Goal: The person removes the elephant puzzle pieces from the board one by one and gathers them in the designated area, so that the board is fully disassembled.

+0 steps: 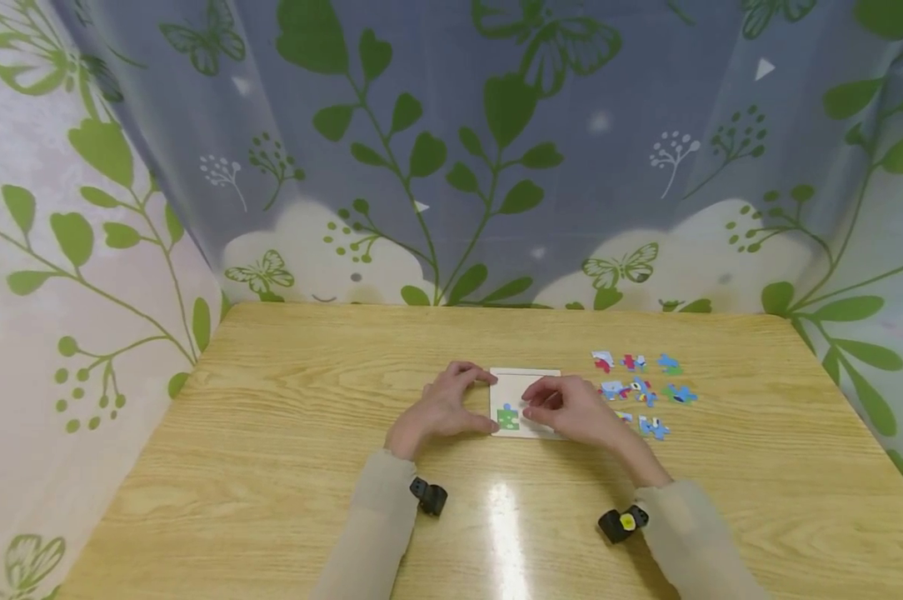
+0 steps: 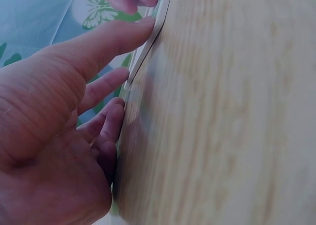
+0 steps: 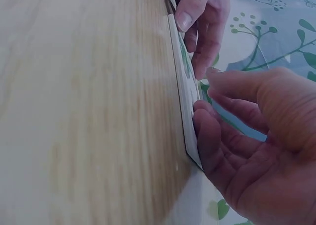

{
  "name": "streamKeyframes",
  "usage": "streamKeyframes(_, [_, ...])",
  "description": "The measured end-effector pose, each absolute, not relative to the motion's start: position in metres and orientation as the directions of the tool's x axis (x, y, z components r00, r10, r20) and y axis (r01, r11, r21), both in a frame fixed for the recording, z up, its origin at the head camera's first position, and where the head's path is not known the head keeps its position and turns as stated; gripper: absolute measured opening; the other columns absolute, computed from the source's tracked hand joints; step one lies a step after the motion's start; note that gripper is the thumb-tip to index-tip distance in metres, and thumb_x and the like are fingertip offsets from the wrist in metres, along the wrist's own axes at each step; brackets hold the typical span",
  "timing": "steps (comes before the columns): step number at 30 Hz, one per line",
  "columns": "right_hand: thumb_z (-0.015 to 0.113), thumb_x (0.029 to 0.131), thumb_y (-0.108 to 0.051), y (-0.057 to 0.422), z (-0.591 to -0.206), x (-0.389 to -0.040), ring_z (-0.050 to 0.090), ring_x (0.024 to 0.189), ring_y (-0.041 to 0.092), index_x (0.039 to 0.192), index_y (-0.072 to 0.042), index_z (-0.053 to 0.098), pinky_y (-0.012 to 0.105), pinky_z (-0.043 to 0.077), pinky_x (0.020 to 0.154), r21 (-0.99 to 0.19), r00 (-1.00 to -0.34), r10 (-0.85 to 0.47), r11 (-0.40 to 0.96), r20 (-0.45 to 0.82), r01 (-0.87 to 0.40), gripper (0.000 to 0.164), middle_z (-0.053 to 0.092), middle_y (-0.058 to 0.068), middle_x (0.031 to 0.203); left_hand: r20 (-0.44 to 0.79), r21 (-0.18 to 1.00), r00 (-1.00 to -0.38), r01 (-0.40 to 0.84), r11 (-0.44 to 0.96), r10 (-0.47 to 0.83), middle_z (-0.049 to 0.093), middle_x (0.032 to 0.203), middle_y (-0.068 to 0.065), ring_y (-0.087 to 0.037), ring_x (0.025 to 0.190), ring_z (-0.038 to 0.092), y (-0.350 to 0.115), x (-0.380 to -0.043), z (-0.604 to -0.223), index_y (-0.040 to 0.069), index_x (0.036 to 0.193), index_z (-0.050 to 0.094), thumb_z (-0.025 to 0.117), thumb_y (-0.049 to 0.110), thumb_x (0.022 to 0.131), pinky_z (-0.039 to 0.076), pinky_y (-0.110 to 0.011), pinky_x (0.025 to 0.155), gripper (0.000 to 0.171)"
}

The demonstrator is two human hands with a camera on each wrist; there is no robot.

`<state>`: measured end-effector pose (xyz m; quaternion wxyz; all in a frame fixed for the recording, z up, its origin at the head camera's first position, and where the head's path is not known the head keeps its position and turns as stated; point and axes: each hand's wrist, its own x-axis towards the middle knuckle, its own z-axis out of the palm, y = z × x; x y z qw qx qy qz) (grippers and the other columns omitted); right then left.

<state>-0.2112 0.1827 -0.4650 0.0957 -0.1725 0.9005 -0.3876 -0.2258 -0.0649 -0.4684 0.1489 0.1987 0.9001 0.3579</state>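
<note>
A small white puzzle board (image 1: 525,386) lies flat on the table. One green puzzle piece (image 1: 507,419) with a blue knob sits in its front left corner. My left hand (image 1: 444,406) spans the board's left side, thumb (image 2: 133,34) at the front corner and a fingertip at the back one. Over the right half of the board is my right hand (image 1: 567,407), its fingers bent toward the green piece. In the right wrist view, a gap shows between the right thumb (image 3: 237,84) and fingers, with nothing visible in it.
Several loose puzzle pieces (image 1: 669,363), blue, red and white, lie in rough rows right of the board, some partly behind the right hand. The wooden table (image 1: 271,467) meets a leaf-patterned curtain (image 1: 451,167) at its back edge.
</note>
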Motion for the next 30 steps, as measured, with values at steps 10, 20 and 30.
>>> streamKeyframes(10, [0.079, 0.087, -0.021, 0.176, -0.468, -0.211, 0.053, 0.073, 0.012, 0.106, -0.009, 0.077, 0.024, 0.045, 0.064, -0.676, -0.886, -0.464, 0.653, -0.001, -0.342, 0.023, 0.067, 0.005, 0.096, -0.142, 0.711, -0.865, 0.249, 0.657, 0.481, 0.037, 0.158, -0.006, -0.033, 0.143, 0.042, -0.068, -0.227, -0.469, 0.025, 0.141, 0.058, 0.086, 0.034, 0.081, 0.025, -0.064, 0.117, 0.067])
streamKeyframes(20, [0.082, 0.087, -0.024, 0.174, -0.469, -0.209, 0.052, 0.072, 0.013, 0.105, -0.013, 0.078, 0.025, 0.043, 0.063, -0.673, -0.897, -0.442, 0.673, -0.031, -0.308, 0.022, 0.066, 0.005, 0.099, -0.128, 0.705, -0.868, 0.260, 0.660, 0.479, 0.039, 0.157, -0.005, -0.034, 0.144, 0.040, -0.067, -0.229, -0.472, 0.024, 0.140, 0.058, 0.086, 0.034, 0.081, 0.025, -0.065, 0.117, 0.066])
streamKeyframes(30, [0.083, 0.086, -0.025, 0.170, -0.467, -0.208, 0.052, 0.074, 0.012, 0.101, -0.014, 0.076, 0.025, 0.041, 0.062, -0.658, -0.917, -0.396, 0.705, -0.057, -0.264, 0.020, 0.062, 0.003, 0.094, -0.129, 0.702, -0.871, 0.257, 0.664, 0.474, 0.038, 0.157, -0.005, -0.034, 0.145, 0.039, -0.066, -0.229, -0.472, 0.025, 0.140, 0.059, 0.087, 0.033, 0.080, 0.025, -0.065, 0.117, 0.067])
